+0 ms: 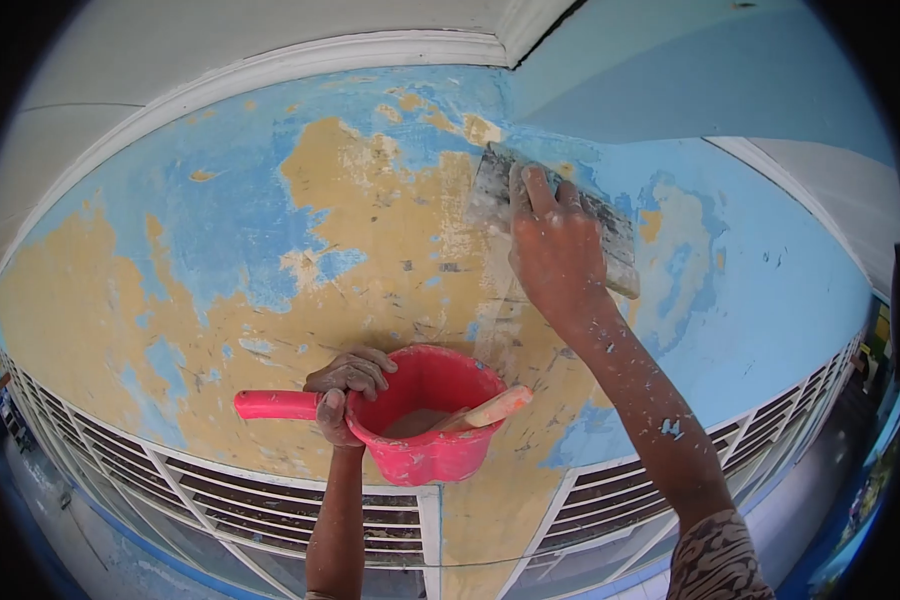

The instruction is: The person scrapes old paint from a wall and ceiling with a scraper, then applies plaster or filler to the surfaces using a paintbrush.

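Observation:
My left hand [350,382] is closed around the rim and handle base of a red plastic dipper [428,462], its long handle [280,404] pointing left. Pale, wet-looking paste [415,424] lies inside, and a tool with a worn wooden handle [500,408] leans over the right rim; its lower end is hidden. Higher up, my right hand [560,245] grips a wide, paste-smeared putty blade [493,188] against the wall, tilted down to the right. Spots of paste and paint flakes stick to my right forearm.
The wall [370,270] has peeling blue paint over yellow, with pale smeared patches. White moulding [370,46] borders the ceiling above, and a blue beam [710,80] juts out at upper right. Below are louvred windows [270,510] in white frames on both sides.

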A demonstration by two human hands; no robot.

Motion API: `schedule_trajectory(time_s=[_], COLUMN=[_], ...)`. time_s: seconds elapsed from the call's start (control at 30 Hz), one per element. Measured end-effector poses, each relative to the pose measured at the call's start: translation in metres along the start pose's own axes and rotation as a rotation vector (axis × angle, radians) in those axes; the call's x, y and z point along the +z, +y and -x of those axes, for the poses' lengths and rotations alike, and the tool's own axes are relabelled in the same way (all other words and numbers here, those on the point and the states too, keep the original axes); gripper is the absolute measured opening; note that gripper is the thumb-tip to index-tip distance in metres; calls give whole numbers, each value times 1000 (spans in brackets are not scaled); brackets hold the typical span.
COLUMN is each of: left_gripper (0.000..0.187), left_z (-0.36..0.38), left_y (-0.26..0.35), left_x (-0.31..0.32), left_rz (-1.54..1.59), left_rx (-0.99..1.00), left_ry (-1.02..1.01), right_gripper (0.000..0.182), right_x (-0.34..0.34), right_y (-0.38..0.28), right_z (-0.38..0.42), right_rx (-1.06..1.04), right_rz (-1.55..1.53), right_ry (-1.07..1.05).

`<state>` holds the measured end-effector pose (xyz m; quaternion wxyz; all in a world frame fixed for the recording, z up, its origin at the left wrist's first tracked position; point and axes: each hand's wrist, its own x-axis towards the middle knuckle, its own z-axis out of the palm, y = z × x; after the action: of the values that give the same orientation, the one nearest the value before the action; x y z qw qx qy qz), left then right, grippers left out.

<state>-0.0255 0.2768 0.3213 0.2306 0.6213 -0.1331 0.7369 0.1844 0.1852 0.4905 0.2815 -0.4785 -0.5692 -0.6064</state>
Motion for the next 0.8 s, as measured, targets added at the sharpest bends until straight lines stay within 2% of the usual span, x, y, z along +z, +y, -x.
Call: schedule_trajectory(time_s=[0.03, 0.13, 0.23, 0.3, 0.4, 0.5, 0.63, 0.73, 0.8], left_gripper=[62, 61, 59, 57, 55, 54, 54, 54, 55], left_z=[1, 6, 3, 8, 14, 13, 8, 1, -7], left_y=[0, 1, 2, -3, -8, -2, -1, -16, -16], left_x=[-2, -7, -5, -5, -4, -1, 0, 10, 18], left_rz=[-1, -43, -44, -11, 36, 23, 1, 63, 89], left_rx=[26, 21, 30, 38, 54, 61, 55, 73, 89], left_ry=[21, -14, -13, 10, 44, 95, 27, 58, 96], right_gripper=[21, 25, 31, 38, 38, 37, 38, 42, 52], right_x=[1, 4, 3, 7, 8, 1, 5, 8, 12], right_y=[4, 19, 17, 19, 30, 50, 51, 53, 56], right_z=[9, 19, 20, 15, 14, 18, 20, 21, 26], right_rx=[10, -133, -81, -95, -144, -142, -142, -143, -181], right_rz=[-3, 0, -15, -3, 38, 10, 5, 9, -18], right_ry=[0, 118, 15, 50, 126, 31, 0, 42, 60])
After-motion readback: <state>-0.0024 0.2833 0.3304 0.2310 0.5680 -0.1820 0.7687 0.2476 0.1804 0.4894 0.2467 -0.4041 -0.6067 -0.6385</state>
